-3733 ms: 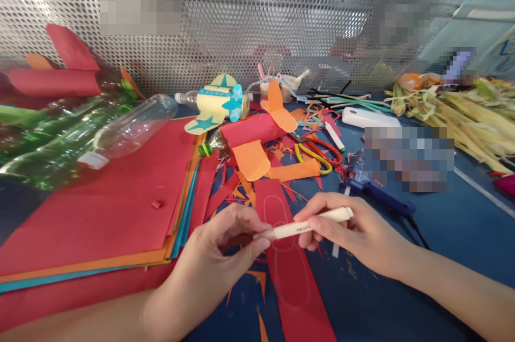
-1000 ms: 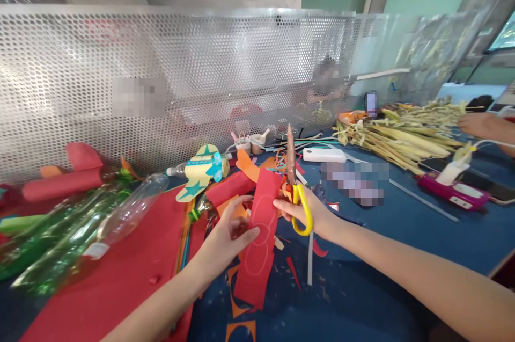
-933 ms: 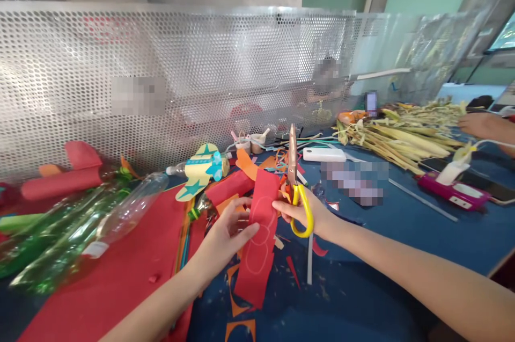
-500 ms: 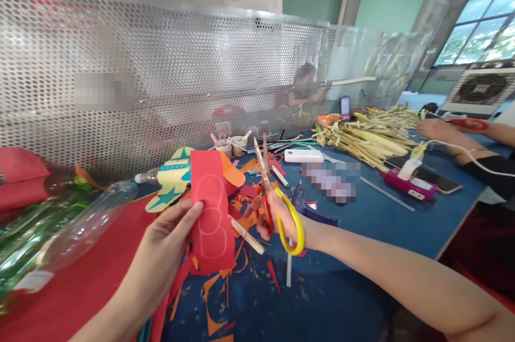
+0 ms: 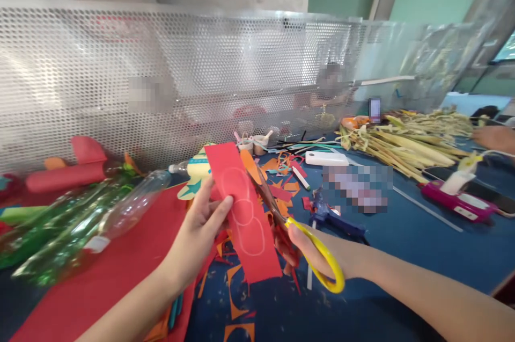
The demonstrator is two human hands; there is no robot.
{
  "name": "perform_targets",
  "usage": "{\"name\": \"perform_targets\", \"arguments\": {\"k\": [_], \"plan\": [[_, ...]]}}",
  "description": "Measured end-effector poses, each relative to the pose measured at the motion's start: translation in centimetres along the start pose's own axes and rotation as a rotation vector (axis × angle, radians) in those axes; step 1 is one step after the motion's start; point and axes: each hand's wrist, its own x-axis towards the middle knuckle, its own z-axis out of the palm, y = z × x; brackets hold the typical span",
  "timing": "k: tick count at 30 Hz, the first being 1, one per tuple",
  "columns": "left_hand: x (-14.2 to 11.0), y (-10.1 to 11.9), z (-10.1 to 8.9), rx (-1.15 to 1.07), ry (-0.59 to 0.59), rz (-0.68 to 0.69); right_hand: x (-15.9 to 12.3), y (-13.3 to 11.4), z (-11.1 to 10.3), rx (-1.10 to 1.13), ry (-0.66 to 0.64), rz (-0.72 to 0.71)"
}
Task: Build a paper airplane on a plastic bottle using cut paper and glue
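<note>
My left hand (image 5: pixel 203 218) pinches a strip of red paper (image 5: pixel 253 242) by its left edge, thumb on the front. Three rounded shapes are drawn on the strip in a pale line. My right hand (image 5: pixel 303 248) grips scissors (image 5: pixel 322 248) with one yellow and one red handle. Their blades reach up to the right edge of the strip, and the tips are partly hidden by or against the paper, so I cannot tell whether they touch. Behind the strip lies a yellow cutout with blue-green stars (image 5: pixel 193 186).
Orange scraps (image 5: pixel 237 299) litter the blue table below the strip. A blue glue gun (image 5: pixel 333 218), a white device (image 5: pixel 326 158) and a magenta power strip (image 5: pixel 458 199) lie rightward. Plastic bottles (image 5: pixel 132 202) and a red sheet (image 5: pixel 132 256) are left. Dried husks (image 5: pixel 406 143) sit near another person's hand (image 5: pixel 494 138).
The red strip has tilted, its lower end swinging right. The scissors have come down from upright to lean against the strip's right edge. The view has turned right-to-left, shifting things rightward.
</note>
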Motion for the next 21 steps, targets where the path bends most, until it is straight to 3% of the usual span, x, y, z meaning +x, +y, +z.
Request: {"name": "perform_targets", "arguments": {"k": [6,10,21], "plan": [[-0.2,0.2,0.0,0.065,-0.018,-0.002,-0.5,-0.8,0.1,-0.051,0.003,-0.106],[-0.2,0.4,0.2,0.069,-0.019,-0.029,-0.5,-1.2,0.1,-0.189,0.006,-0.091],[-0.2,0.8,0.6,0.219,0.055,0.0,-0.1,-1.7,-0.7,-0.274,-0.047,-0.12]]}}
